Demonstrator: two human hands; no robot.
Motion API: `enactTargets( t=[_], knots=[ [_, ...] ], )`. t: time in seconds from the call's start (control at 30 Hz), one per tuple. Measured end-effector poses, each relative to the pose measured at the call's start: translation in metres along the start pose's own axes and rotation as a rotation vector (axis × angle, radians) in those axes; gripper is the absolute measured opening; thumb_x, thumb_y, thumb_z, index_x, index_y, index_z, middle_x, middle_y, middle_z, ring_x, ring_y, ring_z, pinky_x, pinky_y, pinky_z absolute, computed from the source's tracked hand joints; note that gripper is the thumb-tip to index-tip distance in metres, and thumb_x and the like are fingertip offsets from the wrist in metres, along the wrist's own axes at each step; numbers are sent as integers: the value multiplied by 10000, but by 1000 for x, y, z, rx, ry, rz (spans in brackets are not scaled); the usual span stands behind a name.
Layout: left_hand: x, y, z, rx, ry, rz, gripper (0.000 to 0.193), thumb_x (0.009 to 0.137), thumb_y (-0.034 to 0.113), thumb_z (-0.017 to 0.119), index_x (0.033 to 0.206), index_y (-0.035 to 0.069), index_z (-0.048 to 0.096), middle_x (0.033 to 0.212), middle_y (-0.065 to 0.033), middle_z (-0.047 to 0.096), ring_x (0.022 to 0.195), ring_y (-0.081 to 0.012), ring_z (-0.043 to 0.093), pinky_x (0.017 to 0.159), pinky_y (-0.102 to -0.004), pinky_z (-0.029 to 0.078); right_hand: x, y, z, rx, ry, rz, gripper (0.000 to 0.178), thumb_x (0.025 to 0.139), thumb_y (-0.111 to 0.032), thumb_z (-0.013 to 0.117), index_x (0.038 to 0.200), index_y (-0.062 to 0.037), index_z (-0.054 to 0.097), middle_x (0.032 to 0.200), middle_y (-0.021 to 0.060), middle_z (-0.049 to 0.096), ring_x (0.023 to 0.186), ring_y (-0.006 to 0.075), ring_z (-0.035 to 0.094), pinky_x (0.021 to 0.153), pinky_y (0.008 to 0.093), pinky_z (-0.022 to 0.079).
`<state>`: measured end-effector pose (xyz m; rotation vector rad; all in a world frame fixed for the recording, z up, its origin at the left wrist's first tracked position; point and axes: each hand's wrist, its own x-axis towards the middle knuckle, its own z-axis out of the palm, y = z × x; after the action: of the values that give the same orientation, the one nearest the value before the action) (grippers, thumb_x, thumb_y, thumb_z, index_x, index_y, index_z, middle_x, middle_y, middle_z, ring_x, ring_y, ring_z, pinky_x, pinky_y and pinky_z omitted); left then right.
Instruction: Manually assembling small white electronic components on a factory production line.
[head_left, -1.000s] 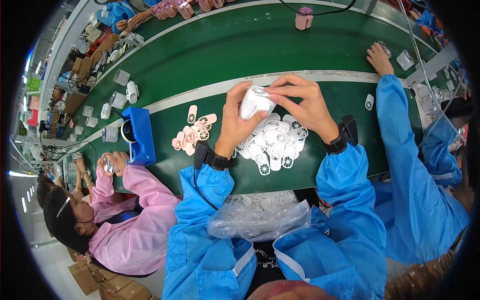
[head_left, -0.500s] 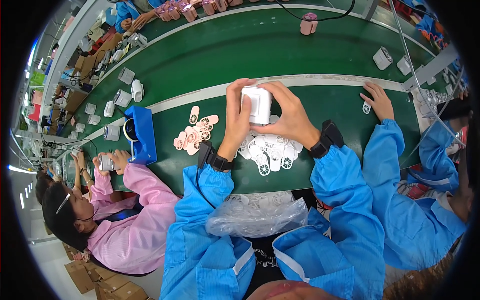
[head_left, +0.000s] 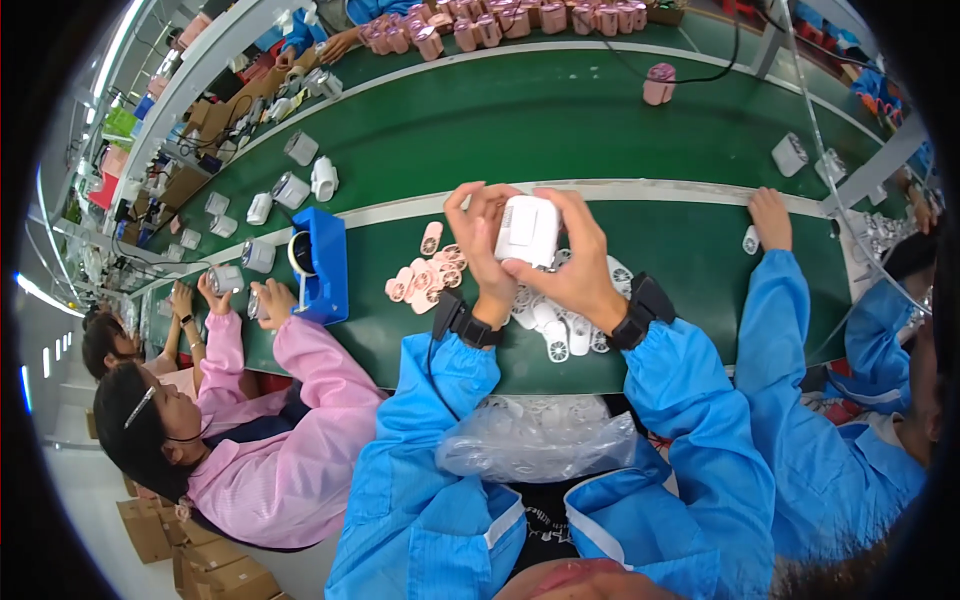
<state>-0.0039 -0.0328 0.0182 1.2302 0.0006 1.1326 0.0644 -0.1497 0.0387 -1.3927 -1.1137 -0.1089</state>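
At frame centre, left hand (head_left: pixel 483 232) and right hand (head_left: pixel 567 272) clasp a white casing (head_left: pixel 527 229) (both grips closed) above the green worktop (head_left: pixel 700 250), apparently mid-assembly.

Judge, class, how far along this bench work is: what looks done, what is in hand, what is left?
Done: white and grey units sit on the green belt beyond the white line. In hand: the left hand and right hand together hold one white casing above the bench. Left: a pile of white grille parts and pink grille parts lies loose beneath the hands, apparently unused.
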Motion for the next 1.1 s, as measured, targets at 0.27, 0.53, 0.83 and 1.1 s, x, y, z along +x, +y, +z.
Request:
enactTargets(
  t=[0.27,0.53,0.83,1.1],
  knots=[
    [0,-4,3,32,53,-46,437,1045,354,502,1306,27,372,1111,-223,641,978,-258,622,902,-400,507,-2,16,19,-35,170,-138,662,840,-259,853,1368,15,563,1220,177,634,1101,312,663,911,413,544],
    [-8,-5,5,139,5,33,382,1014,307,502,1236,8,417,1091,-230,646,958,-258,613,896,-407,501,-8,8,25,-47,225,-30,456,857,-85,749,1271,18,588,1155,193,650,987,318,671,854,407,548],
    [-13,-8,9,153,19,119,442,996,368,522,1220,-4,441,1126,-222,594,996,-252,597,894,-409,494,-5,16,17,-31,206,-224,468,855,-95,744,1281,13,584,1132,207,650,983,302,673,843,415,553],
    [-15,-11,0,180,9,138,474,1004,387,508,1257,-11,450,1135,-198,584,1010,-253,595,901,-410,495,-5,16,16,-27,204,-139,597,823,-171,763,1355,14,566,1097,182,623,951,298,665,818,394,544]
  ],
)
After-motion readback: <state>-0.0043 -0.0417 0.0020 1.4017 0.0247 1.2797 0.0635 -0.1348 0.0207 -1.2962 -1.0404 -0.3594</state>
